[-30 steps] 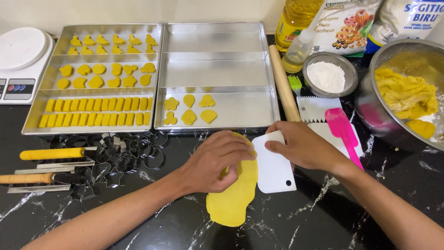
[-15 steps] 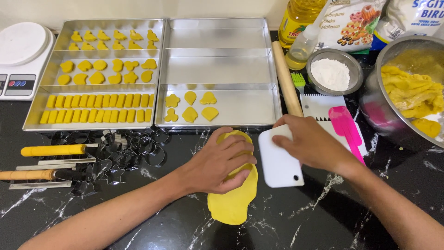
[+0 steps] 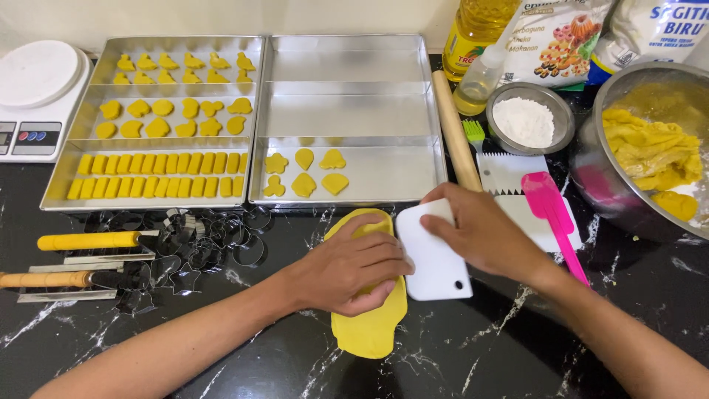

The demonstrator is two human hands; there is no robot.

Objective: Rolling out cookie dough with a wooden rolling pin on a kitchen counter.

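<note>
Countertop (image 3: 517,355), black marble-look, fills the lower frame and carries everything we see. Two steel trays sit side by side across the upper middle: the left tray (image 3: 55,193) packed with yellow cut shapes, the right tray (image 3: 436,159) holding only six pieces in its nearest compartment, so it likely takes what gets cut next. A steel mixing bowl (image 3: 591,140) with spare yellow dough sits at the right edge, a small flour bowl (image 3: 529,122) just left of it, and a rolling pin (image 3: 454,129) lies along the right tray.

Centre frame, the dough sheet (image 3: 369,332) lies flat on the counter just below the right tray. Its long axis runs top to bottom of the frame, slightly tilted, with the wider lower end pointing toward the bottom edge.

Our left hand (image 3: 347,273) presses palm-down on the sheet, probably to pin it. Our right hand (image 3: 487,236) grips the white scraper (image 3: 432,258) by its upper right edge, fingers clamped on it; the scraper's left edge touches the sheet's right side, seemingly to square it. Both hands almost touch.

Metal cookie cutters (image 3: 199,236) cluster at centre left, within reach.
</note>
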